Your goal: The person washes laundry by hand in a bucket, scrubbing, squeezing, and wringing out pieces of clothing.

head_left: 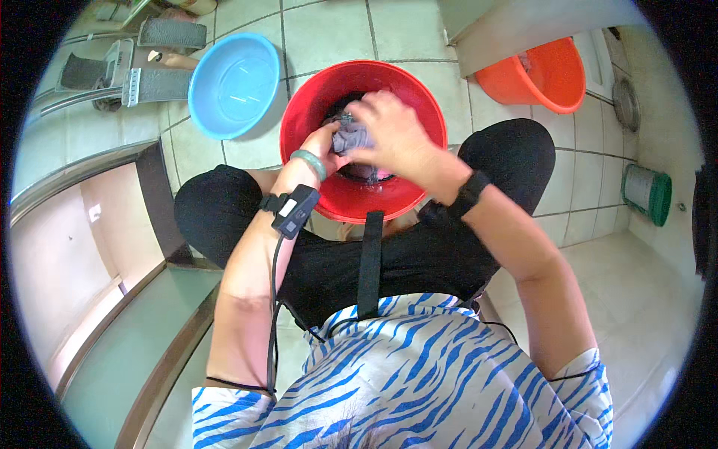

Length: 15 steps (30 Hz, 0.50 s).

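Between my knees stands a red bucket (389, 203), and both my hands are over its opening. A bunched grey-purple cloth (351, 139) is gripped in my left hand (327, 144), whose wrist carries a pale green bangle. From the other side my right hand (395, 133) closes round the same cloth, its fingers slightly blurred and its thumb low on the bundle. Dark and pinkish material shows under the hands inside the bucket, too hidden to name.
Beyond the bucket to the left, a light blue basin (233, 86) rests on the tiled floor. At the far right an orange-red bucket (540, 75) stands by a pale panel. A green-and-white roll-shaped object (648, 194) is by the right wall. Grey slippers (170, 34) lie far left.
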Motion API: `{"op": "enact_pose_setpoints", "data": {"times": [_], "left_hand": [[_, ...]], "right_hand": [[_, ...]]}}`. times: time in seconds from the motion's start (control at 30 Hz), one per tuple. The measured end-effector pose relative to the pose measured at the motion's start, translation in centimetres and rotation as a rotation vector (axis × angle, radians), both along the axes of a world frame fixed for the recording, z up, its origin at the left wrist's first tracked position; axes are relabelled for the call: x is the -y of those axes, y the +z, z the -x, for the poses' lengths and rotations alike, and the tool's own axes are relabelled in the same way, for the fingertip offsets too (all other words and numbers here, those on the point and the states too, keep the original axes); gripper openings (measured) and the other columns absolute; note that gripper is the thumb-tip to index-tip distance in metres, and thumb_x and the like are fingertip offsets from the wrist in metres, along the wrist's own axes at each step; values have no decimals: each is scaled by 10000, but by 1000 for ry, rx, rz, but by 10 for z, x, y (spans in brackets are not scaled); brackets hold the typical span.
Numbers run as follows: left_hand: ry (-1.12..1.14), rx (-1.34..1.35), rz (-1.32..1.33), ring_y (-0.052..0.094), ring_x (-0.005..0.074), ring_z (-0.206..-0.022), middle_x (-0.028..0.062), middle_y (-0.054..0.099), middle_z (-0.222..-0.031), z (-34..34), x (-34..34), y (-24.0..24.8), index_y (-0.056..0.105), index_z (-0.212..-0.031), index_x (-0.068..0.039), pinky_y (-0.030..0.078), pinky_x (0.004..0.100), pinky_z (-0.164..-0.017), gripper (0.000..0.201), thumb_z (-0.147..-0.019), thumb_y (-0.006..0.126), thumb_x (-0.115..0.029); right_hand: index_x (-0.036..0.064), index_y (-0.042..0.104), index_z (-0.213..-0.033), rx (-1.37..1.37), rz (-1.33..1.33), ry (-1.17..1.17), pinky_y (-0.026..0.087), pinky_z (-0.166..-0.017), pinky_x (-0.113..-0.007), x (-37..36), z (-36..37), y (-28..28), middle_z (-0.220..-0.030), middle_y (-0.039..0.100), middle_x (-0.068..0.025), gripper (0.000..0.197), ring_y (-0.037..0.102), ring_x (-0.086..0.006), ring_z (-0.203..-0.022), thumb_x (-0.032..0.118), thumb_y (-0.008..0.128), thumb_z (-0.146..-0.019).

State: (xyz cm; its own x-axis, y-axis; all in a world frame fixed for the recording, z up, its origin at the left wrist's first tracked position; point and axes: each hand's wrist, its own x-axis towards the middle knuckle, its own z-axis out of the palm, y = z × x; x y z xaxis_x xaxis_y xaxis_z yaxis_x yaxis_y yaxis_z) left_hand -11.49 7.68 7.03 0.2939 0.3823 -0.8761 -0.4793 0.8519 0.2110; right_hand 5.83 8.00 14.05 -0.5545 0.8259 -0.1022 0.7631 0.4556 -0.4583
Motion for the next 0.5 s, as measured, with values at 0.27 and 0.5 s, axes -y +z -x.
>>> {"op": "enact_pose_setpoints", "data": {"times": [0.27,0.5], "left_hand": [[132,28,8,615,247,-862,115,591,-1029,-1,43,-53,488,-1118,-68,568,387,-641,301,-917,362,-254],[50,52,-174,617,220,-882,91,604,-1023,-13,25,-20,493,-1113,-72,545,360,-705,393,-902,419,-395]], "right_hand": [[143,407,-1248,220,494,38,420,-902,-416,19,26,-51,-1219,444,-185,789,459,-377,-1092,357,776,-584],[81,472,-1130,93,437,-4,424,-865,-429,4,7,-33,-1108,516,-214,632,518,-364,-1015,333,744,-619]]}}
